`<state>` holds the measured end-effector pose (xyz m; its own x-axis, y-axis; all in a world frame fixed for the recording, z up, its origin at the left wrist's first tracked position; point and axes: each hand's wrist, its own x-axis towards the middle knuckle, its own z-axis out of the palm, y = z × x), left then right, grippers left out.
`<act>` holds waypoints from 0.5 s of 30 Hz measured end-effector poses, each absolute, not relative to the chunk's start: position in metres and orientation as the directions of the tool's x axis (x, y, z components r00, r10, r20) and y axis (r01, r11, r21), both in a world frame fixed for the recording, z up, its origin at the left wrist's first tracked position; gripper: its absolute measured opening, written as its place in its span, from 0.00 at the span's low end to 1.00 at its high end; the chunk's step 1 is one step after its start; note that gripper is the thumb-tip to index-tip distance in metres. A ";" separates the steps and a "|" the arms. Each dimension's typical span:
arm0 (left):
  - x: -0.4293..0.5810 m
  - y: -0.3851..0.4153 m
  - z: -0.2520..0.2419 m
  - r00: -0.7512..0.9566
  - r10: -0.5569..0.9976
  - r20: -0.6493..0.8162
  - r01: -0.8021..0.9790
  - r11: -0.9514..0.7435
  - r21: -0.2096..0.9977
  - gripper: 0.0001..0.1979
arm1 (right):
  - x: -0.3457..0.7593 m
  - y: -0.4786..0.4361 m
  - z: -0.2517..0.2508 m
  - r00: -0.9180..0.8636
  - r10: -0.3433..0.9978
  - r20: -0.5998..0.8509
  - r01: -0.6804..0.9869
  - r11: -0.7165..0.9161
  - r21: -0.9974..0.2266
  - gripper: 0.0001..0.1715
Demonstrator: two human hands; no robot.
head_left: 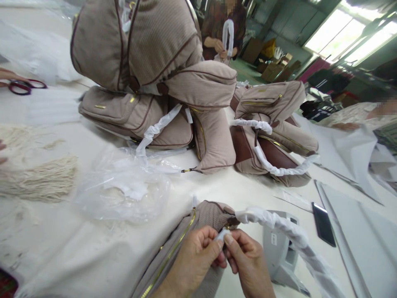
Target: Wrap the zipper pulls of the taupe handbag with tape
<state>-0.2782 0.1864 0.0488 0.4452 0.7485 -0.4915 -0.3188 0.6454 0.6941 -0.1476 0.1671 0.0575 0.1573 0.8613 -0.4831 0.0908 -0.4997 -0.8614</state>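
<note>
A beige corduroy bag [206, 213] with a gold zipper lies at the near edge of the table, partly under my hands. My left hand [198, 256] pinches a small white wrapping piece [222, 234] near the bag's upper corner. From the right, my right hand [246, 256] grips the same piece between thumb and fingers, close to a metal fitting. A strap wrapped in white [279, 225] runs from that corner towards the lower right. The piece's lower end is hidden by my fingers.
Beige bags [164, 37] are piled across the table, some with wrapped handles. Clear plastic [124, 186] and cream strings [52, 178] lie left. A grey tape dispenser [277, 248] and a phone [323, 223] lie right. Another person's hand holds scissors [25, 86]; people stand beyond.
</note>
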 end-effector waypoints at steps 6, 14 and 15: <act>-0.280 0.183 0.046 0.441 0.772 -0.457 -0.363 0.619 0.696 0.17 | -0.146 0.170 0.053 0.072 0.876 -0.477 0.011 -0.478 -0.878 0.23; -0.276 0.176 0.050 0.346 0.766 -0.542 -0.383 0.642 0.664 0.17 | -0.149 0.166 0.056 0.145 0.870 -0.470 0.125 -0.488 -0.864 0.25; -0.278 0.177 0.054 0.328 0.752 -0.573 -0.383 0.660 0.647 0.16 | -0.148 0.164 0.055 0.149 0.876 -0.458 0.159 -0.479 -0.863 0.23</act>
